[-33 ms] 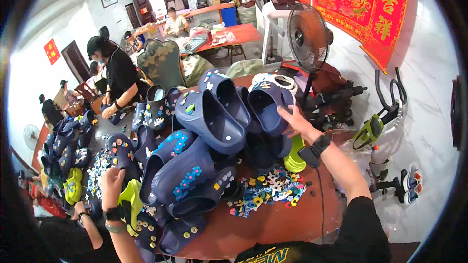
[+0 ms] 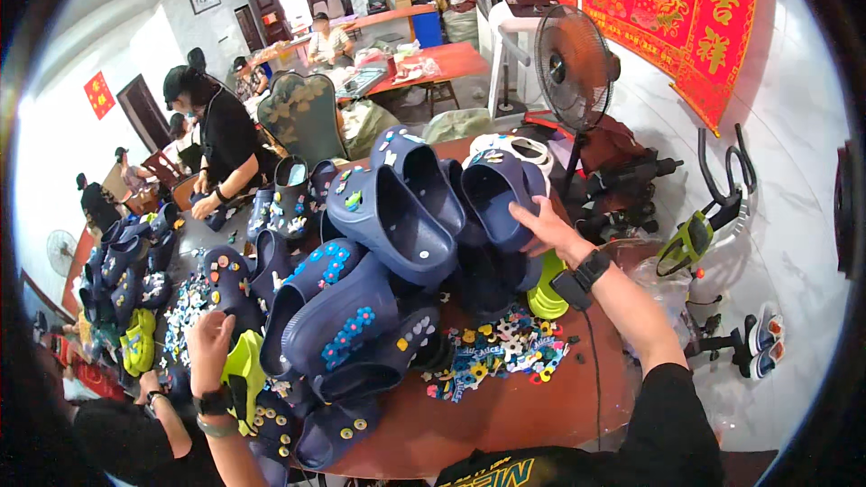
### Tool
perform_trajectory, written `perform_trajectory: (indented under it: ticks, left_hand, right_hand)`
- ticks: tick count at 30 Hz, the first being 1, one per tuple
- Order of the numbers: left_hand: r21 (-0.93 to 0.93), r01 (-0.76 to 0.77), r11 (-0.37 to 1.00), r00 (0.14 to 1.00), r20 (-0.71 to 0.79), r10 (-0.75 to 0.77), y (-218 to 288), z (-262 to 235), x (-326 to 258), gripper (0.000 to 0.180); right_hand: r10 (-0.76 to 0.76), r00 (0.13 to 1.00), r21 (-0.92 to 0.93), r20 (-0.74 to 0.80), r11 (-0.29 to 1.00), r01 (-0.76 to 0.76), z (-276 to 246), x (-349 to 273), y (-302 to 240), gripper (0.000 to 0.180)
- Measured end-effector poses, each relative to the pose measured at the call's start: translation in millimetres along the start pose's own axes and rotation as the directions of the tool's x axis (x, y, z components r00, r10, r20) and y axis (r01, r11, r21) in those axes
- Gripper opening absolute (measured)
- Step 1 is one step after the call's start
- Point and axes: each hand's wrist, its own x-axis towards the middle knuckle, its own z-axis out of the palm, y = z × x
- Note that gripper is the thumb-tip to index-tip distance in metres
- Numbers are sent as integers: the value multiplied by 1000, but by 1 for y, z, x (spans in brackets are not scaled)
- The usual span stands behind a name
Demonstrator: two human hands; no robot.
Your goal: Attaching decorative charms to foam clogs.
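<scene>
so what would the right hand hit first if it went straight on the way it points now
The navy clog right at the fingers of the right hand; they look already against it, though depth is unclear.

Right grip (image 2: 547, 225) slightly further over clog (image 2: 492, 203)

White clog (image 2: 538, 152) partly hidden behind navy clog (image 2: 492, 207), white charms (image 2: 184, 314) too small to tell, banner (image 2: 667, 25) cropped above

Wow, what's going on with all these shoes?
A person's right hand is at the edge of a navy clog on a pile of decorated navy clogs. The left hand is raised near a lime-green clog. Loose colourful charms lie on the reddish table.
</scene>
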Motion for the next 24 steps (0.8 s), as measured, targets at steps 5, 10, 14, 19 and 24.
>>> perform_trajectory:
  ticks: [5, 10, 14, 19, 24]
  left_hand:
    - [-50, -31, 998, 999, 38, 33, 108, -8, -45, 15]
    - [-120, -153, 981, 977, 134, 168, 191, 10, -85, 14]
    - [-270, -295, 917, 899, 246, 362, 212, 48, -106, 25]
    - [-588, -211, 781, 795, 361, 487, 241, 134, -125, 93]
    - [-858, 16, 513, 735, 358, 576, 236, 203, -180, 80]
  right_hand:
    - [-155, 988, 443, -4, 885, 140, 4, 19, 35, 49]
    - [-352, 920, 476, -171, 788, 390, 3, -28, 59, 53]
    - [-485, 863, 395, -143, 771, 499, 24, -90, 93, 70]
    - [-624, 720, 470, 304, 756, 457, 52, -194, 115, 83]
    - [-560, 510, -136, 652, 576, 806, -18, -221, 190, 63]
